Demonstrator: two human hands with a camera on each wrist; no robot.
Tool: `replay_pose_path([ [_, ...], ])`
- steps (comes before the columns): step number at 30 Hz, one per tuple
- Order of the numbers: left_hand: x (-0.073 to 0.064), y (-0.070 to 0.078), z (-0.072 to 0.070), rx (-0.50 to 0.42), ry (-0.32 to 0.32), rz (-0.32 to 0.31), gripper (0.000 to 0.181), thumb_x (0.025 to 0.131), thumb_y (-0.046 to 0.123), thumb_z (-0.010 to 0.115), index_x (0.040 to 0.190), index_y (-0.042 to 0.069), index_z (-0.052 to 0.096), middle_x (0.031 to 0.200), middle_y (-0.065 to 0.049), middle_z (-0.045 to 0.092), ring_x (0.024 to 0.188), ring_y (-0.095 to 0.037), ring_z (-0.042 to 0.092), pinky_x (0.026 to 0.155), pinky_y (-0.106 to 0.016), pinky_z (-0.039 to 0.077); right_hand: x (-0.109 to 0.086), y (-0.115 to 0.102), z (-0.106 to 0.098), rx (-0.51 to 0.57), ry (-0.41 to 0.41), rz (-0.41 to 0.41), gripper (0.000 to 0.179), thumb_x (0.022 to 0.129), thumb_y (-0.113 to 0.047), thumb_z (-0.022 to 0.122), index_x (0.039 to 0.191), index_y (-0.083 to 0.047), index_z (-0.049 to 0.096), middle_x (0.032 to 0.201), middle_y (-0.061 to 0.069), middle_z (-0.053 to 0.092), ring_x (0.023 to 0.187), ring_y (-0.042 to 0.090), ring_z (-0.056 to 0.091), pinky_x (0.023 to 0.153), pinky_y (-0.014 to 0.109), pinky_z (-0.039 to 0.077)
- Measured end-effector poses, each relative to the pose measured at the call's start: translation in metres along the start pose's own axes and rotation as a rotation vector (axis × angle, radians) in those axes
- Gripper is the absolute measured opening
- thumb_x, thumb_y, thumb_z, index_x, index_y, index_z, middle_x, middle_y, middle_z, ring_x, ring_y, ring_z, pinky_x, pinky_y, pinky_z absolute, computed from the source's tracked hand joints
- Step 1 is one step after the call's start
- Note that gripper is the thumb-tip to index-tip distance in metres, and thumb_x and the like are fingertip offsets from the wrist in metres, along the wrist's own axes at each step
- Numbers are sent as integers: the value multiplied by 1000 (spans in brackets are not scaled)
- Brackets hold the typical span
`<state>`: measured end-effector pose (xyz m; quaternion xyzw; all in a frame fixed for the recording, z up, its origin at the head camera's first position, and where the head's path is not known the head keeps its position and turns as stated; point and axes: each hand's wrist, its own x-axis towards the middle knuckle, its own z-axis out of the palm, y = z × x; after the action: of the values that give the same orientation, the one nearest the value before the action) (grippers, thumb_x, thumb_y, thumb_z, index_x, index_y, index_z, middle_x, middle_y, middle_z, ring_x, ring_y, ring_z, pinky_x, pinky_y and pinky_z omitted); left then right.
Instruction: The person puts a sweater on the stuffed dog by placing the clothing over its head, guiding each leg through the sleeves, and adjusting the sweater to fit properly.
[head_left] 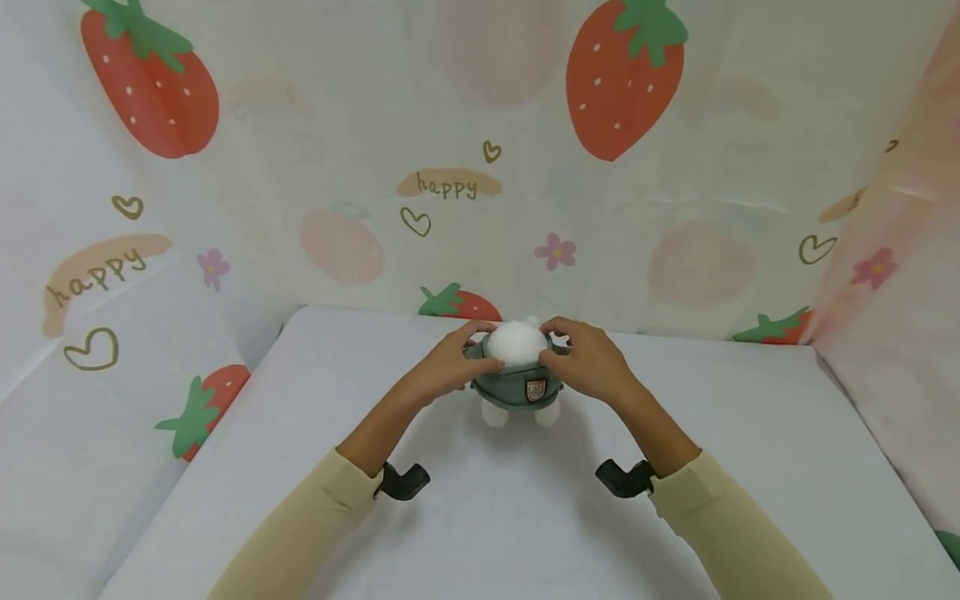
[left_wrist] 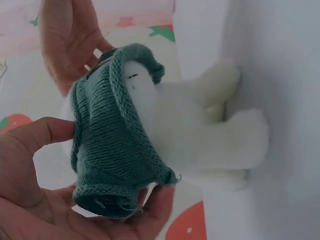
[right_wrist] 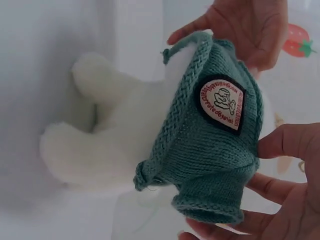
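A white plush toy (head_left: 517, 342) stands on two stubby legs on the table, with a green knitted sweater (head_left: 504, 385) around its upper part. White fluff shows through the sweater's top opening. In the right wrist view a dark-edged patch (right_wrist: 222, 104) sits on the knit. My left hand (head_left: 456, 360) grips the sweater's upper edge at the left, thumb in front and fingers behind near one short sleeve (left_wrist: 107, 200). On the opposite side my right hand (head_left: 592, 358) holds the same edge, its thumb (right_wrist: 282, 141) on the rim. Some fingertips are hidden behind the knit.
White cloth covers the table (head_left: 510, 517). Behind it hangs a pale curtain (head_left: 360, 108) printed with strawberries and hearts, which continues along both sides. A black wrist mount (head_left: 402, 482) sits at the left cuff and another mount (head_left: 625, 479) at the right cuff.
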<state>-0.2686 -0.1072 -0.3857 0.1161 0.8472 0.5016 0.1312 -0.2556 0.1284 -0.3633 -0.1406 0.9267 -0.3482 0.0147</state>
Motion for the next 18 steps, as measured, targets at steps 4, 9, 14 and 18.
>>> replay_pose_path([
  [4,2,-3,3,-137,-25,-17,59,92,17,65,148,17,46,136,-23,51,114,-40,62,77,-52,60,0,5,5,48,6,61,43,94,-29,57,134,-11,62,135,20,61,117,39,63,83,52,57],
  [9,7,-11,10,-278,18,-30,58,87,4,60,144,13,50,129,-25,50,102,-39,65,73,-49,61,0,10,13,183,19,82,42,94,-22,55,133,-8,61,135,25,60,110,39,66,69,41,60],
  [14,8,-17,17,-312,88,-28,60,83,-1,60,140,14,56,123,-22,54,99,-32,61,73,-42,61,-2,12,21,224,83,89,42,90,-15,57,130,-5,62,130,23,64,117,38,63,84,50,58],
  [18,5,-22,21,-326,123,-16,60,82,-2,60,139,17,59,125,-19,56,103,-31,58,73,-36,59,-6,14,26,272,134,92,44,87,-9,59,130,-4,63,129,21,65,116,36,64,90,51,55],
])
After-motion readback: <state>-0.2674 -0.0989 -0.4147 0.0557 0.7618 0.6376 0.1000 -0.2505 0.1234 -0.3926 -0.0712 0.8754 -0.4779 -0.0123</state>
